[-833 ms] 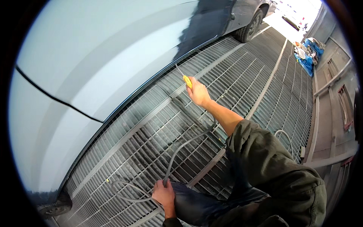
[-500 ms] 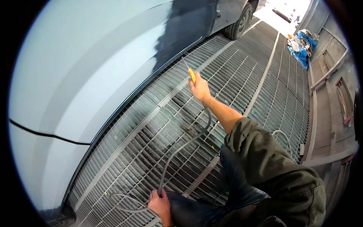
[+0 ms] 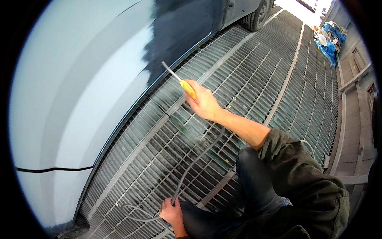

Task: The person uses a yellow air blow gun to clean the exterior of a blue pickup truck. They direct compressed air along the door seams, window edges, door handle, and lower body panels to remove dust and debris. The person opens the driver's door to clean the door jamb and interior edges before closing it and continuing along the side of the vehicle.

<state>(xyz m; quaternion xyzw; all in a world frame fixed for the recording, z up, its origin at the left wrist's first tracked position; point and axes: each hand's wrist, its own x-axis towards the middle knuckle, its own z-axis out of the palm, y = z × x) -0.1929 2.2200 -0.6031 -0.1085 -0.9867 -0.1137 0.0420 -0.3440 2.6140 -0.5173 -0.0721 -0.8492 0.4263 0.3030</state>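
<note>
Yellow-handled metal-nozzle blow gun [image 3: 183, 82] is gripped by right hand [image 3: 205, 104], nozzle aimed up-left at pale car panel [image 3: 79, 87]; grey rubber hose [image 3: 195, 163] is pinched by left hand [image 3: 172, 213].

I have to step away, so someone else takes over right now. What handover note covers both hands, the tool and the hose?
Right hand: gripping the yellow-handled blow gun, metal nozzle aimed at the car's lower edge.
Left hand: holding the grey hose low near the knee; the hose runs across the floor grating to the gun.
Done: cannot tell from this view.
Left: likely the remaining lower edge.
</note>
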